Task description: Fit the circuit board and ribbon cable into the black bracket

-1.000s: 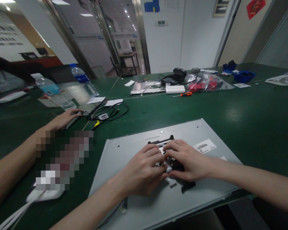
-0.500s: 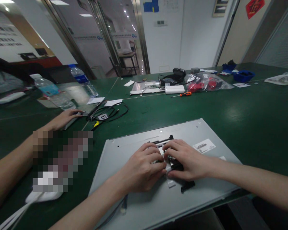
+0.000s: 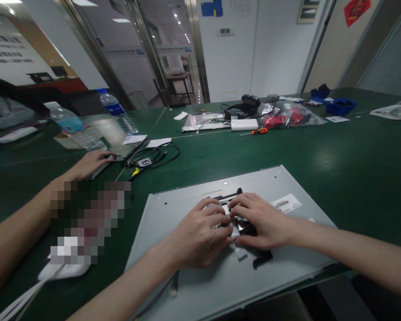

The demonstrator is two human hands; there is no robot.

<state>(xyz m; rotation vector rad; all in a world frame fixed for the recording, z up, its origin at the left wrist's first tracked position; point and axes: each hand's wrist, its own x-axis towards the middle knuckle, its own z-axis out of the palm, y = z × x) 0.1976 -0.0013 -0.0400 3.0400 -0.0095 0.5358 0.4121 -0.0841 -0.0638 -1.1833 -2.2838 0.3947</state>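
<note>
A large flat grey metal panel (image 3: 194, 290) lies on the green table before me, one white barcode label (image 3: 287, 203) at its right. Both hands meet over its middle. My left hand (image 3: 200, 234) has its fingers curled and pressed together on small parts there; what they hold is mostly covered. Opposite it, my right hand (image 3: 262, 223) bends its fingers round the same spot, thumb near the panel. Between and around the fingers show a white strip piece (image 3: 240, 254), a black clip-like piece (image 3: 262, 259) and a thin black bar (image 3: 230, 194). A wire end (image 3: 173, 290) lies at the panel's lower left.
Another person's hand (image 3: 98, 158) rests left by coiled black cables (image 3: 157, 158) tagged "B". Two water bottles (image 3: 118, 111) stand behind. Farther back lie an orange-handled screwdriver (image 3: 259, 131), a white box-shaped device (image 3: 243, 125) and a plastic bag with red items (image 3: 287, 115).
My hands keep almost the same place. The white strip piece below my fingers has turned slightly and shifted a little to the right. The other person's hand stays put.
</note>
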